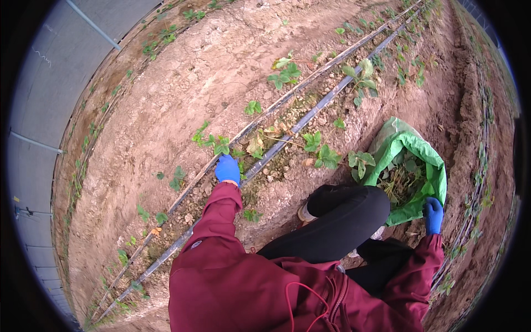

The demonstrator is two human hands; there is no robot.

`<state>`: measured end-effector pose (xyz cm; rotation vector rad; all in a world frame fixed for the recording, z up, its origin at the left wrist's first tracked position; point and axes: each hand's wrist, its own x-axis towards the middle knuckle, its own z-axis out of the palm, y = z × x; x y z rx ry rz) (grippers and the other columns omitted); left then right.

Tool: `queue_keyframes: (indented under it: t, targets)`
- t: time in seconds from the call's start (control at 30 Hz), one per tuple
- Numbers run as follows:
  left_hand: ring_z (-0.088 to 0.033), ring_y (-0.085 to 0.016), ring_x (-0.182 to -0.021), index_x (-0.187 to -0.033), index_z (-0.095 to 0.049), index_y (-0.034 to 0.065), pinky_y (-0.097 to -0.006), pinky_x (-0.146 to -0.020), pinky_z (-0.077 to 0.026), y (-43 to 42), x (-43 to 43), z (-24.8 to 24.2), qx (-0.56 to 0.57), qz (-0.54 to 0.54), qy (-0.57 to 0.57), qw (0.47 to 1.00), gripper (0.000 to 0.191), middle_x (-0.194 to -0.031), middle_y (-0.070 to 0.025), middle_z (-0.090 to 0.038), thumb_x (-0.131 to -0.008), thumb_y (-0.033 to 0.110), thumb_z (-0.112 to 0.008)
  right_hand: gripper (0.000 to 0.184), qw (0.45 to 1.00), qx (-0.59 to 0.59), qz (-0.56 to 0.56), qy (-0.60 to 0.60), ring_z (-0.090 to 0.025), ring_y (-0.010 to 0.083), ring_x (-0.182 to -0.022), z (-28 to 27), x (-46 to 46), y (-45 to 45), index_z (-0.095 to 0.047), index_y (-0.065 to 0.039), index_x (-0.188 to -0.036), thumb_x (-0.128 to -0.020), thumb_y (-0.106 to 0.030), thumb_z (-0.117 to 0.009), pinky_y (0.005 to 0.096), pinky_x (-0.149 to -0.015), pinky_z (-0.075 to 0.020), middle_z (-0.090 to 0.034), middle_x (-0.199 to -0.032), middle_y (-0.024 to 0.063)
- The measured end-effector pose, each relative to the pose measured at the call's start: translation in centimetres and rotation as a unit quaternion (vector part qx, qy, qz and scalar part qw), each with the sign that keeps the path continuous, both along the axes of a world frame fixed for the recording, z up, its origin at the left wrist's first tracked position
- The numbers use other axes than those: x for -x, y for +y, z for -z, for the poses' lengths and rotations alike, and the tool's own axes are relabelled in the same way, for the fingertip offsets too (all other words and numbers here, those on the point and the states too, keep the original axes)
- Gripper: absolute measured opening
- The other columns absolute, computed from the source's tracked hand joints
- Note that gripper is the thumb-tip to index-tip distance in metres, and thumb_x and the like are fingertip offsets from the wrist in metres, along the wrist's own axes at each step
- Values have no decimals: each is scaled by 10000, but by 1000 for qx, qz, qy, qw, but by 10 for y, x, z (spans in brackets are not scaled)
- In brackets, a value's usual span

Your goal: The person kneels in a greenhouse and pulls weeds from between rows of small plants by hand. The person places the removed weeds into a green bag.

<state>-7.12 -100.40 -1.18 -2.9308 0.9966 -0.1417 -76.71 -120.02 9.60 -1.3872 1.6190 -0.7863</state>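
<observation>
My left hand (pixel 227 169), in a blue glove, reaches down to the soil bed beside a small strawberry plant (pixel 221 145). The fingers point away from me and are mostly hidden, so whether they hold a leaf or stem cannot be seen. At the right, my right hand (pixel 433 213), also gloved in blue, grips the near rim of a green woven sack (pixel 436 176). The sack's mouth gapes toward me. Inside lie wilted leaves and dry stems (pixel 400 180).
Two drip irrigation lines, a pale one (pixel 265 123) and a dark one (pixel 309 116), run diagonally along the bed. More leafy plants (pixel 327 157) grow beside them. My bent knee (pixel 369 203) is close to the sack. A grey sheet wall (pixel 49 99) borders the left.
</observation>
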Motion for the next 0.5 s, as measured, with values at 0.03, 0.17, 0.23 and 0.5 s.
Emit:
queue_keyframes:
  t: [0.03, 0.17, 0.23, 0.5]
  targets:
    - [-676, -293, -745, -1103, -512, 37, -398, -596, -548, 0, -2, 3, -16, 0, 5, 1000, 388, -889, -134, -633, -865, 320, -626, 172, 1000, 7, -5, 15, -496, 81, -574, 0, -1, -1, -627, -26, -1011, -888, -31, -507, 212, -521, -404, -587, -752, 16]
    - [-686, -299, -726, -1000, -576, 52, -413, -586, -545, -2, -18, 14, -36, -2, 6, 999, 244, -784, -135, -667, -885, 267, -575, 152, 1000, -6, 4, 19, -493, 83, -565, 3, -7, -6, -627, -27, -1000, -897, -46, -517, 215, -507, -395, -584, -742, 18]
    - [-685, -310, -728, -959, -600, 59, -431, -595, -542, -1, -24, 16, -42, 15, 27, 999, 192, -760, -147, -673, -884, 228, -549, 143, 1000, -10, -2, 21, -492, 84, -561, 4, -11, -8, -629, -27, -994, -901, -56, -522, 216, -502, -393, -583, -736, 17]
    - [-636, -409, -743, -983, -581, 49, -499, -682, -504, -1, 18, -31, 70, 146, 143, 976, 182, -780, -192, -661, -873, 167, -497, 146, 999, 3, -17, 41, -509, 88, -567, 0, -15, -2, -638, -25, -979, -898, -58, -522, 219, -507, -402, -591, -730, 21]
